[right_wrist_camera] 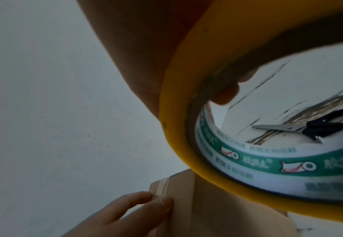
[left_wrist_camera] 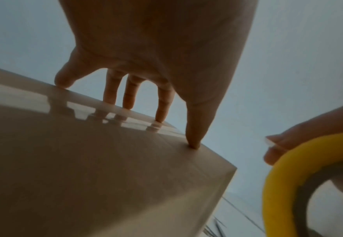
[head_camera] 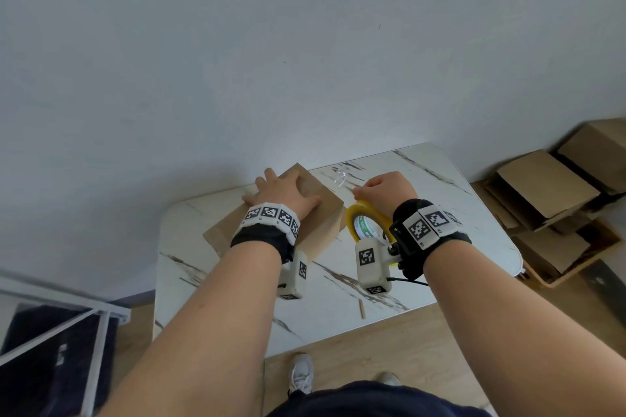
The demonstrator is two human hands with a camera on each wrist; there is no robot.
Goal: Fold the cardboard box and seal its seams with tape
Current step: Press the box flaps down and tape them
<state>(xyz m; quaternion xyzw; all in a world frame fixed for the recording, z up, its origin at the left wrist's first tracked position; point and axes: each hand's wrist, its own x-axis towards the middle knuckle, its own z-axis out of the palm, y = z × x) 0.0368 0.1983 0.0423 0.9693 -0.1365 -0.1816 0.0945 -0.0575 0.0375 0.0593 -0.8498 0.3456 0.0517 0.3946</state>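
Observation:
A brown cardboard box point(head_camera: 321, 223) stands folded on the marbled table point(head_camera: 338, 308). My left hand point(head_camera: 281, 193) lies flat on its top, fingers point(left_wrist_camera: 193, 136) spread and pressing down beside a glossy strip of tape point(left_wrist_camera: 34, 96) that runs along the top. Just right of the box, my right hand point(head_camera: 382, 189) grips a yellow tape roll point(head_camera: 367, 223) held on edge above the table. Its fingers point(right_wrist_camera: 227, 91) curl through the roll's point(right_wrist_camera: 176, 128) green-printed core. The box point(right_wrist_camera: 207, 208) and the left hand's fingers point(right_wrist_camera: 138, 203) show below the roll.
Black-handled scissors point(right_wrist_camera: 308, 128) lie on the table, seen through the roll's hole. A thin wooden stick point(head_camera: 362, 308) lies near the front edge. Flattened and stacked cardboard boxes point(head_camera: 548, 193) sit on the floor at right. A white metal frame point(head_camera: 67, 315) stands at left.

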